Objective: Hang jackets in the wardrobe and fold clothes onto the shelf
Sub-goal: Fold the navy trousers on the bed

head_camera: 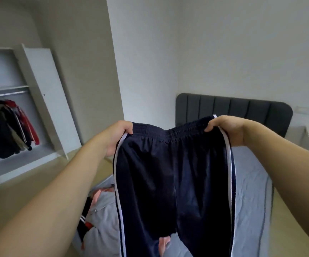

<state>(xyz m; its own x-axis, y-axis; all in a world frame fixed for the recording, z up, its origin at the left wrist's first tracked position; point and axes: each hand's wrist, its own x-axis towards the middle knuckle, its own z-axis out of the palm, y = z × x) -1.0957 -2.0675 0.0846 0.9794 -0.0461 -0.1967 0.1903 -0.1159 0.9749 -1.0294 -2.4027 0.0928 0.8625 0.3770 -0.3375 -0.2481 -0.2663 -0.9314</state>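
Dark navy track pants [172, 179] with white side stripes hang in the air in front of me, waistband up and legs dangling over the bed. My left hand [117, 137] grips the left end of the waistband. My right hand [227, 129] grips the right end. At the far left stands the open wardrobe [38, 101], where several jackets [7, 127] hang from a rail. A bare shelf [5, 88] sits just above that rail.
A bed [251, 182] with a grey sheet and a dark padded headboard [233, 110] lies below the pants. A pile of grey, pink and dark clothes [101, 216] rests on its near left corner. Beige floor separates the bed from the wardrobe.
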